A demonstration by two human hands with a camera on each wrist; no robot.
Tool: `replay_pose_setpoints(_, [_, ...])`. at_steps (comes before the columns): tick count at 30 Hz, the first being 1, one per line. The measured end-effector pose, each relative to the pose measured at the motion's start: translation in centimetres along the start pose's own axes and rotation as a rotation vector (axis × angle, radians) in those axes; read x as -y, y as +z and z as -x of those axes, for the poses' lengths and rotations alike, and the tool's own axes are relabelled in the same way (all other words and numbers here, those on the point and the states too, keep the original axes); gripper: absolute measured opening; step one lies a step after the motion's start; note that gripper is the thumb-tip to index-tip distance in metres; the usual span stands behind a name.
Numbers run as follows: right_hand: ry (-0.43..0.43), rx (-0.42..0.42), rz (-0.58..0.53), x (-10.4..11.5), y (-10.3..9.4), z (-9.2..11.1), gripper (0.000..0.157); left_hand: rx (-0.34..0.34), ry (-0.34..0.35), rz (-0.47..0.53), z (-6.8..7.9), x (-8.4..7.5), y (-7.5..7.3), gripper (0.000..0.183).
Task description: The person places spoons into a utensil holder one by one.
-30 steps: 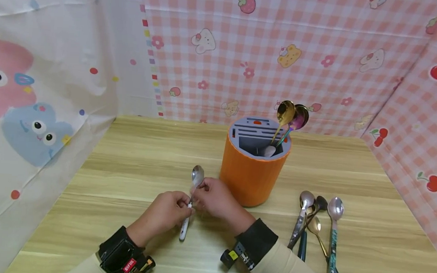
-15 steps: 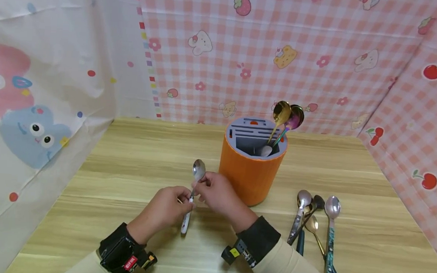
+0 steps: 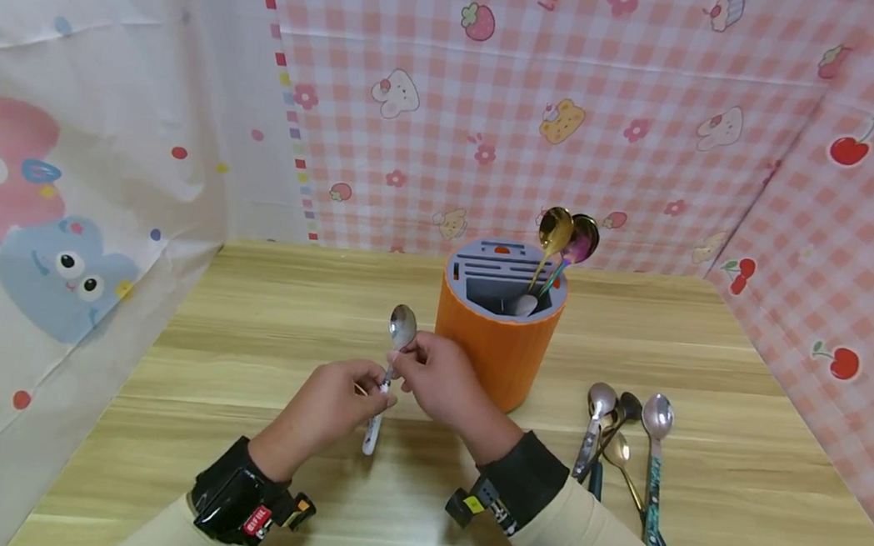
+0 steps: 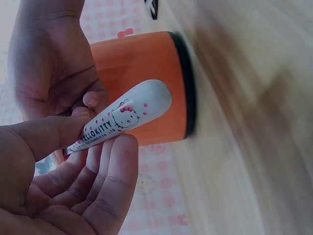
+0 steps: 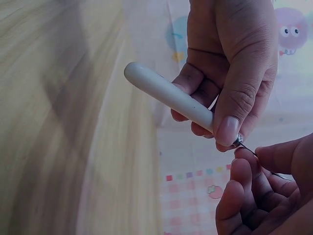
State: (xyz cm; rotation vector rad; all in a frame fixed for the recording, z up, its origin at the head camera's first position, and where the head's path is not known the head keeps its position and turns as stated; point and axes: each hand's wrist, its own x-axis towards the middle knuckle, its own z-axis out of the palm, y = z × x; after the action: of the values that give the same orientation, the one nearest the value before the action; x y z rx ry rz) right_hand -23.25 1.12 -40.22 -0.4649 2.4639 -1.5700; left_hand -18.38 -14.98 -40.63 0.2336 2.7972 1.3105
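The left hand [image 3: 331, 402] pinches the spoon [image 3: 402, 328] by its handle [image 4: 146, 100]; the right hand [image 3: 442, 380] pinches it farther up — just left of the holder [image 3: 498, 359]. The step looks like two-handed steadying; moving on likely calls for one hand releasing — the other gripping firmly.

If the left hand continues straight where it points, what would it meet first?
Beyond the Hello Kitty spoon it pinches, the left hand would probably meet the right hand, though depth is unclear.

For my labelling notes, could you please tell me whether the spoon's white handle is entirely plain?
No, the left wrist view shows lettering and a cartoon face printed on the white handle.
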Motion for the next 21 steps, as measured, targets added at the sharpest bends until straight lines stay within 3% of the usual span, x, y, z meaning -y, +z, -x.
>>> replay_pose_setpoints(21, [-0.129, -0.090, 0.038, 3.3, -3.3, 1.4, 0.013, -0.021, 0.121, -0.010, -0.8, -3.9, -1.7, 0.010])
